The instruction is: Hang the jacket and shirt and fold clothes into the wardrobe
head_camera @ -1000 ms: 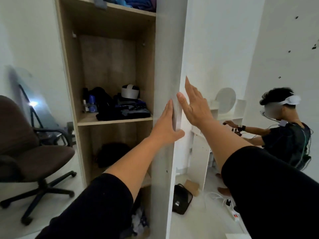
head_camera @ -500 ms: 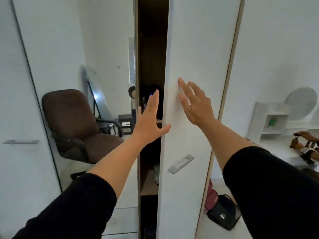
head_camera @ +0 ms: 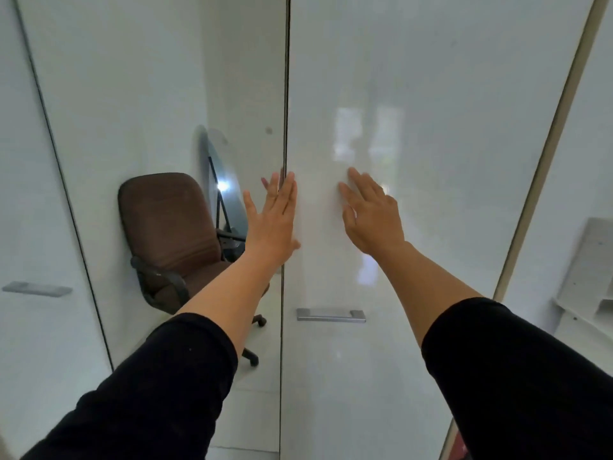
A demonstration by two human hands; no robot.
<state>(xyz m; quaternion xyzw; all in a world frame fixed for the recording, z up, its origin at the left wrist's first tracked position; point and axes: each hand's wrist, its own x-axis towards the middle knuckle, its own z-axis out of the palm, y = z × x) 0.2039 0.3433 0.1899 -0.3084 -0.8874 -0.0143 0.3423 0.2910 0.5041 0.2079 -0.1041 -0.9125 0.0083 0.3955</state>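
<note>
Both my hands, left (head_camera: 272, 220) and right (head_camera: 371, 217), press spread-fingered above the glossy white wardrobe door's (head_camera: 414, 127) silver handle (head_camera: 331, 315); shut, so I judge stowing finished.

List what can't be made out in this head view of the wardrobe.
- Wardrobe contents: hidden behind the white door.
- Whether the door is fully shut: only a dark seam shows beside the left hand.
- Right hand: palm contact hidden by its own back.
- Shelf unit: cut off by the right edge.

Both hands (head_camera: 323, 217) outstretched, seemingly flat
</note>
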